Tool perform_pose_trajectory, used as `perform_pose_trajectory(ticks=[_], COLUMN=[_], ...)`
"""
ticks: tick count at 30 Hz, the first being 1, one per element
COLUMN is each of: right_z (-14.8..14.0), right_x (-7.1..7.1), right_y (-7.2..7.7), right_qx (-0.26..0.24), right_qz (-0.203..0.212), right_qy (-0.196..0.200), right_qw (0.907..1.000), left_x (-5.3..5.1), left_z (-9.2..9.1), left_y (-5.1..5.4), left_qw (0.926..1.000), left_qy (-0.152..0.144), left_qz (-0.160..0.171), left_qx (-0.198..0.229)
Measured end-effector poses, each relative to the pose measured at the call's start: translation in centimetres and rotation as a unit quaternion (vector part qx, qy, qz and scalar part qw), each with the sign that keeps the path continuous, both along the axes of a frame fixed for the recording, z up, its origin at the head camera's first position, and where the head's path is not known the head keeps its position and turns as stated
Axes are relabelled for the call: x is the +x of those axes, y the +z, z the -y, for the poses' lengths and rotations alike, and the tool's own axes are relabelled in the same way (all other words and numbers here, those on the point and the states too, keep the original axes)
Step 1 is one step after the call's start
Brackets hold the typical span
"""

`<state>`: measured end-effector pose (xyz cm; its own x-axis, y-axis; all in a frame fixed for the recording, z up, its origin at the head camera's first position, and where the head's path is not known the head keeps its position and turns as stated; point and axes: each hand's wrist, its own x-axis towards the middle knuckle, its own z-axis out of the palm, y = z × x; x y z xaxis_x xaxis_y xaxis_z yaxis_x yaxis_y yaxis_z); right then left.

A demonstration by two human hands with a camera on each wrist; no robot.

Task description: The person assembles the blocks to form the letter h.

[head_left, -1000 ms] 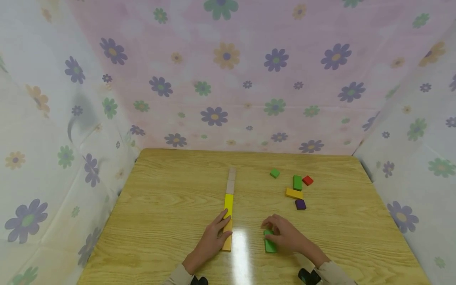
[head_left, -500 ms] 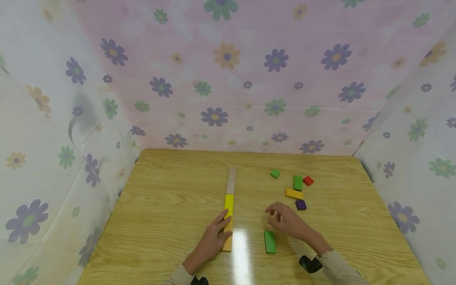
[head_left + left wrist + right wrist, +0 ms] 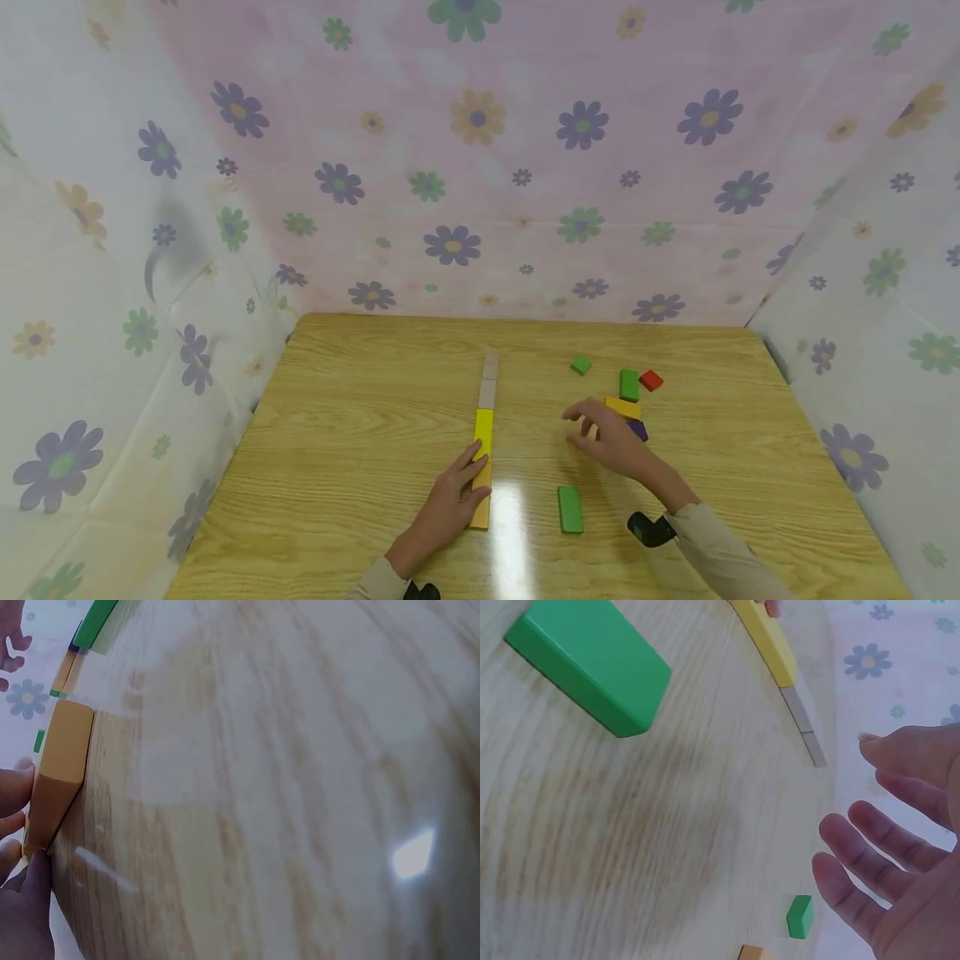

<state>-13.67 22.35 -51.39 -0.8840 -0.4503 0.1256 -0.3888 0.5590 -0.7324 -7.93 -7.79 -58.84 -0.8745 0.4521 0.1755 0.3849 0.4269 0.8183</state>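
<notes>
A straight row on the table runs from an orange block (image 3: 481, 515) through a yellow block (image 3: 484, 423) to two pale blocks (image 3: 487, 393). My left hand (image 3: 446, 500) holds the orange block, its digits on the top and one side, with fingertips reaching the yellow one. My right hand (image 3: 618, 442) hovers above the table with loosely bent fingers and nothing in them. Nearer me lies a long green block (image 3: 570, 510), apart from both hands. Beyond the right hand are an orange-yellow block (image 3: 622, 407) and a purple block (image 3: 637, 430), both partly hidden by it in the head view.
Farther back on the right lie a green block (image 3: 628, 385), a red block (image 3: 651, 380) and a small green block (image 3: 581, 365). Flowered cloth (image 3: 525, 200) hangs behind and on both sides of the wooden table (image 3: 360, 400).
My right hand has let go of the long green block and moved up and away from it, toward the loose blocks at the back right. The left hand stays put.
</notes>
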Motion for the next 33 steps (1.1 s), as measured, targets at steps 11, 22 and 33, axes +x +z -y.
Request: perform_pose_trajectory(ticks=[11, 22, 33], right_z=[0.8, 1.0, -0.2], right_x=[-2.1, -4.1, -5.8], right_y=[0.1, -0.2, -0.2], right_qx=[-0.006, -0.002, 0.001], right_qz=[0.003, -0.004, 0.017], right_qy=[-0.026, -0.048, -0.076], right_qw=[0.9996, 0.9989, 0.9970], left_x=[0.0, 0.1, 0.0], left_z=[0.0, 0.1, -0.1], left_y=[0.1, 0.2, 0.4], left_qw=[1.0000, 1.0000, 1.0000], left_qy=[0.000, -0.001, -0.002], left_qz=[0.006, 0.002, 0.006], left_qx=[-0.003, -0.002, -0.002])
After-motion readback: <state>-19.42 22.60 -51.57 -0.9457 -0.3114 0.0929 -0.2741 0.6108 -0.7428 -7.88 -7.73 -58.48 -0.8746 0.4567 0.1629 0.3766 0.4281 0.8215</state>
